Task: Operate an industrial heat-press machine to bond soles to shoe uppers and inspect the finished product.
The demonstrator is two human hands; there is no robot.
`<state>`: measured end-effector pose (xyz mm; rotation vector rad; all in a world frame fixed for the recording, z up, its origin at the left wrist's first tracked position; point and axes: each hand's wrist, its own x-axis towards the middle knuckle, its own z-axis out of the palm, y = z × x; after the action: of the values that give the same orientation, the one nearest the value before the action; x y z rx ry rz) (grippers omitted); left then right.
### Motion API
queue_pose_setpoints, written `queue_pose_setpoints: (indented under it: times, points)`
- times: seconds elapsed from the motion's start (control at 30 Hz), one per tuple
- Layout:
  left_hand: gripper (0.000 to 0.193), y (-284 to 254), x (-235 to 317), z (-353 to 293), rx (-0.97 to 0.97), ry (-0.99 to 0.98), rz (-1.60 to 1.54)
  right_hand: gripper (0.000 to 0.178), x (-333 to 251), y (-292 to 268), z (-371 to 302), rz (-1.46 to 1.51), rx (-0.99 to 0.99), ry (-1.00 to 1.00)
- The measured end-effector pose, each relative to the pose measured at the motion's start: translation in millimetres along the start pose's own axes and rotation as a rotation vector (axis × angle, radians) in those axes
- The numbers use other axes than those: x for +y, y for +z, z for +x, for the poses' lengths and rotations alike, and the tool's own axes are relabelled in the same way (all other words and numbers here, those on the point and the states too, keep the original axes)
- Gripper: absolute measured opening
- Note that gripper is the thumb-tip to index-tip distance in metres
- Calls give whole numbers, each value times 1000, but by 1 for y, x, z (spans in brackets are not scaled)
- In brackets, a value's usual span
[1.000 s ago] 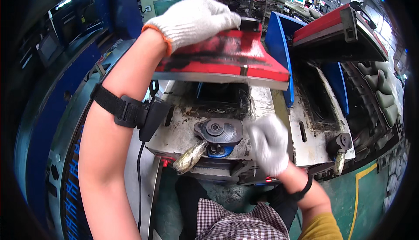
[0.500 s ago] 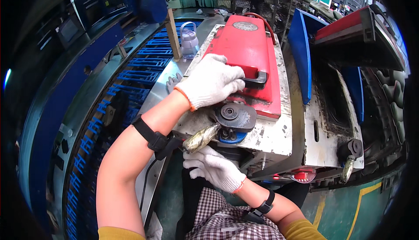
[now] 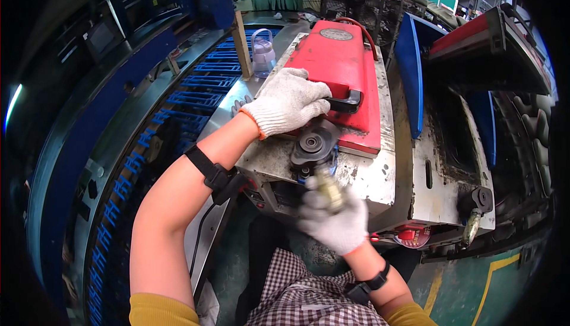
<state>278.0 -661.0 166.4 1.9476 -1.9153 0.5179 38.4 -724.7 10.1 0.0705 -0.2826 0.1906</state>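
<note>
Nearest us is the brown-and-white checked cloth apron (image 3: pixel 309 296), above the green floor (image 3: pixel 457 284). Just beyond it, our right hand (image 3: pixel 337 219), in a white knitted glove, cups a lever wrapped in shiny gold film (image 3: pixel 328 191); blur keeps us from telling whether the fingers close around it. The glove covers part of the lever. The lever slants up to a dark, rounded metal clamp block (image 3: pixel 312 143) at the front of a worn white metal machine body (image 3: pixel 371 175). Behind the block, a long red metal lid (image 3: pixel 332 56) lies down on that body. Our left hand (image 3: pixel 288 103), gloved likewise, touches the left end of the lid's black handle (image 3: pixel 351 102); we cannot tell how firmly it holds, and it hides the lid's near left corner.

On the left, a grey lobed piece (image 3: pixel 238 105) sits on the steel tabletop (image 3: pixel 221 118), with a lavender lidded bottle (image 3: pixel 263 59) farther back, close to a wooden post (image 3: pixel 240 44). To the right, an upright blue panel (image 3: pixel 409 77) stands between the lid and a second machine, blocking part of it; that machine's red-sided lid (image 3: pixel 463 35) is raised.
</note>
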Motion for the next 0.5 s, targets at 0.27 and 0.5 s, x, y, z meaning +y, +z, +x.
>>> queue_pose_setpoints:
  times: [0.27,0.5]
  points:
    - [22,7,8,-8,147,-9,-8,45,4,61,-49,-1696,646,-888]
    - [54,30,47,-60,371,-157,-203,43,-9,96,19,-2567,258,-1107]
